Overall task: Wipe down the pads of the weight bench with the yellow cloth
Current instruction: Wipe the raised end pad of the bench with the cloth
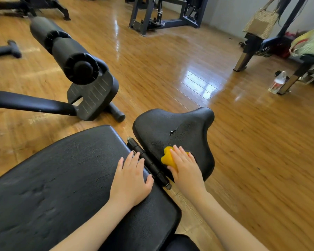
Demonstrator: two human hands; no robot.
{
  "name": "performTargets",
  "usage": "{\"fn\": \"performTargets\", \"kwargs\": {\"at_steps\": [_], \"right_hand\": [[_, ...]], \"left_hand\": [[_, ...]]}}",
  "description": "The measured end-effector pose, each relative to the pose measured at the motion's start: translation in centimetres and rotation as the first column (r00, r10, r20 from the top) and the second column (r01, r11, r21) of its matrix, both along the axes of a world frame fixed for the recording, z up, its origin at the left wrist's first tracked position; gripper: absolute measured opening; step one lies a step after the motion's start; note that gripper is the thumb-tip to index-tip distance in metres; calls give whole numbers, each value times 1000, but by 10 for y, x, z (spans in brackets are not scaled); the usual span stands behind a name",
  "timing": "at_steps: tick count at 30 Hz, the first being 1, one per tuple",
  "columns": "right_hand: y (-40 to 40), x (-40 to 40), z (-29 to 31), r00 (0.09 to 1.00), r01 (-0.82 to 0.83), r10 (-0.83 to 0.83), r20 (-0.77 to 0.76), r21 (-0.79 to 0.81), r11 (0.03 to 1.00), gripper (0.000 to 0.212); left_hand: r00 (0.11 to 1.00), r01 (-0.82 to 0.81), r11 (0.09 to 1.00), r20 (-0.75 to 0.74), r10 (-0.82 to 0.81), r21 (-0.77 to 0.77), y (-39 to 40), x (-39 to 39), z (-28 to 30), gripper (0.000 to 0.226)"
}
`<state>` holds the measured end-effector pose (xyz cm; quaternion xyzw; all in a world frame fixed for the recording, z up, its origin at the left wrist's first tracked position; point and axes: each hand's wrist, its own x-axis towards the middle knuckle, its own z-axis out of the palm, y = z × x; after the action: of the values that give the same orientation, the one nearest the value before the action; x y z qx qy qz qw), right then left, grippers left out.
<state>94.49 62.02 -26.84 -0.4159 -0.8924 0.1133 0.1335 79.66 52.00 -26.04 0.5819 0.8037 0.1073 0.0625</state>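
Observation:
The weight bench has a long black back pad at lower left and a smaller black seat pad to its right, joined by a black hinge bar. My left hand lies flat with straight fingers on the end of the back pad, next to the hinge. My right hand presses the yellow cloth flat onto the near part of the seat pad; most of the cloth is hidden under the palm. A small tear shows in the middle of the seat pad.
Black foam leg rollers and a footplate stand on the wooden floor beyond the bench. A dark machine frame is at the back. Bags and a plastic bottle sit at the right.

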Motion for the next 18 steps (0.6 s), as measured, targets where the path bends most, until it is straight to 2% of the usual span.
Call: {"fn": "performTargets", "kwargs": {"at_steps": [4, 6, 9, 12, 14, 18], "right_hand": [[27, 5, 2, 996, -81, 81, 29, -2, 997, 51], [67, 2, 5, 999, 45, -45, 13, -33, 998, 50], [119, -6, 16, 956, 285, -289, -53, -72, 956, 47], [125, -19, 14, 929, 361, -361, -84, -18, 932, 48], [106, -24, 14, 942, 326, -324, -82, 9, 945, 50], [36, -29, 3, 989, 141, -142, -34, -41, 989, 53]], "left_hand": [[1000, 7, 1000, 28, -7, 22, 0, 1, 3, 79], [999, 12, 1000, 45, -13, 20, 0, 2, 3, 70], [998, 21, 1000, 66, -22, 18, -2, 2, 4, 62], [998, 21, 1000, 57, -22, 7, 1, -1, 6, 60], [999, 16, 1000, 45, -16, 0, 2, -3, 5, 60], [999, 4, 999, 39, -2, -32, -2, -2, 1, 60]]}}
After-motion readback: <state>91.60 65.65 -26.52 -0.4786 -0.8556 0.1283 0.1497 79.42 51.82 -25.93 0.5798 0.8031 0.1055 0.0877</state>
